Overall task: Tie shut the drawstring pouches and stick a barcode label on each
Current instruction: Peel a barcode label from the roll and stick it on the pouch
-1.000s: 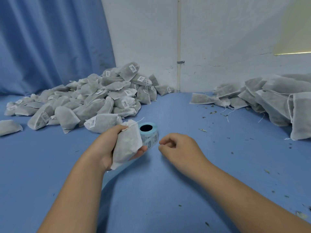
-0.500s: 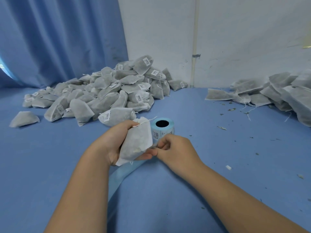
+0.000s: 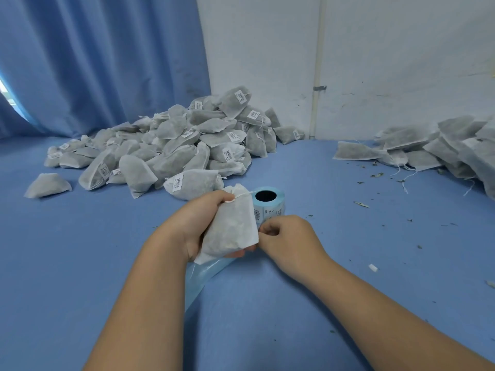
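My left hand [image 3: 197, 223] grips a filled white drawstring pouch [image 3: 231, 226], its tied neck pointing up by my thumb. Just behind it stands a blue roll of barcode labels [image 3: 269, 203], with an empty blue backing strip [image 3: 206, 274] trailing toward me under the pouch. My right hand [image 3: 288, 241] sits at the roll's near side with its fingers curled, fingertips pinched at the label strip beside the pouch's edge; what they pinch is hidden.
A big heap of labelled pouches [image 3: 187, 145] lies at the back left by a blue curtain [image 3: 101, 62]. Unlabelled pouches [image 3: 439, 148] are piled at the back right. Bits of dried herb [image 3: 361, 204] and loose strings litter the blue table [image 3: 80, 263] on the right.
My right hand has moved left from open table to the label roll, and its fingertips have closed at the strip. My left hand has kept holding the pouch. The view has shifted left.
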A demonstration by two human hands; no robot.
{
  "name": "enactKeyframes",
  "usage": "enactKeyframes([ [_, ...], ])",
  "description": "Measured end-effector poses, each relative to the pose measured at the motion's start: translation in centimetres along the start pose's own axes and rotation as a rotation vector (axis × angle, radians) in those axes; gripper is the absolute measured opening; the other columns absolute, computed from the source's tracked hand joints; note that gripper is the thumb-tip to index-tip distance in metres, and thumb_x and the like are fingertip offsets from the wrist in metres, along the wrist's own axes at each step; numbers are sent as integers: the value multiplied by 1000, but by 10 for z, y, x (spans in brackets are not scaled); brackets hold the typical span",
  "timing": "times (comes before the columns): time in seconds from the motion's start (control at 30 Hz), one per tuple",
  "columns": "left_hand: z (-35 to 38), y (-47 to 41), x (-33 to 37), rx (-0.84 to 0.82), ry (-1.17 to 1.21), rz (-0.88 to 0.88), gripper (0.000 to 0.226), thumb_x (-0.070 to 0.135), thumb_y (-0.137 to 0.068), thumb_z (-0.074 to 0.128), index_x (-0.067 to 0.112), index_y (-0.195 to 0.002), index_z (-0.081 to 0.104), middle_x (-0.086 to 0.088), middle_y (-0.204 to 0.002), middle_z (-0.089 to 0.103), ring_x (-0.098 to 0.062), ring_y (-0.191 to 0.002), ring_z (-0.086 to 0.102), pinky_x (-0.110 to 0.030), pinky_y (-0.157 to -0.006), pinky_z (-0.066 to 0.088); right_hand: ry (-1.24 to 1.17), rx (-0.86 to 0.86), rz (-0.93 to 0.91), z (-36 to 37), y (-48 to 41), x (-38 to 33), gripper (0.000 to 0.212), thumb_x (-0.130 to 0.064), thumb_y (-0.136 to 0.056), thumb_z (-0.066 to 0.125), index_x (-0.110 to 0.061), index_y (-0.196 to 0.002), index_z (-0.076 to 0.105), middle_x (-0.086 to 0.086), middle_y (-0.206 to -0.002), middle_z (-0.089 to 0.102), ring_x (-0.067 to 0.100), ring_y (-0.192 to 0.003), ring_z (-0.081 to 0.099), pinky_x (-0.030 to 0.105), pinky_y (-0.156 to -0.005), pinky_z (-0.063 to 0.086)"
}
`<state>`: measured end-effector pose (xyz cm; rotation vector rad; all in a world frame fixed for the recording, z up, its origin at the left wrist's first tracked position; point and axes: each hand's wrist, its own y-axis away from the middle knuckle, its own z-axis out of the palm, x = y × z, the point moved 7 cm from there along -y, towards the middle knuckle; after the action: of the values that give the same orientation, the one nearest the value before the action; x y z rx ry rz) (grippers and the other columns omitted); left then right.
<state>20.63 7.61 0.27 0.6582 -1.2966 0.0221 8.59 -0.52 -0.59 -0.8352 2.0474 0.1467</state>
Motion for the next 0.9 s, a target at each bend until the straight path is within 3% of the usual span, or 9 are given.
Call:
enactKeyframes([
  [0.07,-1,-1,-1,18,1,-3,25,30,-90,55,7,-99,59,-26,-100,70,-45,-90,68,-47,-66,55,-11,4,6,0,0,1,32,-29,-76,68,-24,-47,56,-22,-43,51,2,-44,43,21,-46,30],
  [0.2,-1,-2,-1,15,11,-1,24,30,-90,56,7,-98,58,-23,-95,68,-45,-91,67,-46,-64,54,-10,5,0,1,0,-1,37,-31,-77,66,-18,-45,53,-8,-39,40,10,-43,33,23,-45,25],
  [0.3,-3,-2,-1,37,-23,3,28,31,-91,56,7,-104,61,-23,-95,70,-44,-91,68,-45,-64,57,-27,7,-25,0,2,-6,47,-33,-76,63,-15,-45,33,-3,-44,22,12,-48,20,23,-44,15],
  [0.43,-2,-3,-2,42,-23,0,33,32,-90,56,6,-110,61,-25,-103,70,-45,-97,68,-46,-66,56,-17,12,-34,-2,2,-10,52,-30,-77,61,-17,-42,24,-4,-41,18,12,-45,18,21,-40,14],
  [0.77,0,-1,-1,17,6,8,34,32,-90,56,6,-112,59,-25,-103,67,-41,-90,66,-44,-64,53,-27,10,-32,2,5,-10,55,-26,-85,60,-20,-34,40,-4,-34,26,11,-39,26,21,-39,20],
  [0.9,-2,0,0,33,11,10,32,30,-91,56,5,-110,59,-28,-111,67,-45,-100,66,-47,-69,56,-18,-12,-43,3,4,-10,54,-25,-87,60,-26,-35,46,-7,-33,32,9,-38,30,19,-39,24],
])
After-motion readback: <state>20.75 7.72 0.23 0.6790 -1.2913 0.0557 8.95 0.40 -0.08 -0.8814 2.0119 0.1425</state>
